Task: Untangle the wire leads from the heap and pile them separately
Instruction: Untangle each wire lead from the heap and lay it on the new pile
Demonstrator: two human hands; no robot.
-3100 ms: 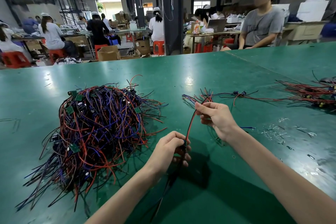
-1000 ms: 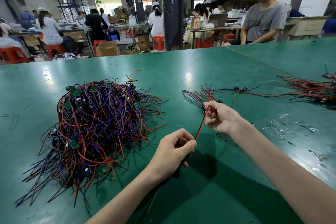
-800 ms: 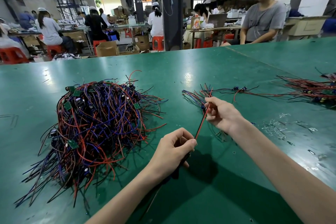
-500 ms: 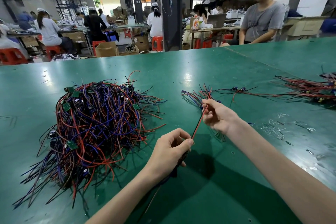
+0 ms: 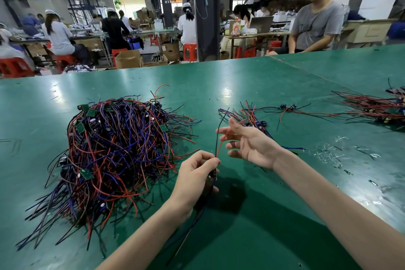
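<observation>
A big tangled heap of red, blue and black wire leads [image 5: 114, 149] with small green boards lies on the green table [image 5: 252, 85], left of centre. My left hand [image 5: 195, 175] pinches one lead [image 5: 218, 142] at its lower part; red and black strands rise from my fingers. My right hand [image 5: 249, 144] is just right of the strands with its fingers spread and relaxed; the red strand runs across its fingertips. A small pile of separated leads [image 5: 252, 116] lies behind my right hand.
Another bundle of red and black leads [image 5: 372, 107] lies at the far right edge. Small clear scraps [image 5: 328, 155] dot the table to the right. A seated person [image 5: 315, 22] is at the far right corner; other workers sit at benches beyond.
My right hand has let go of the upper end of the lead and spread its fingers. My left hand still pinches the lead's lower part, and the strands now stand free.
</observation>
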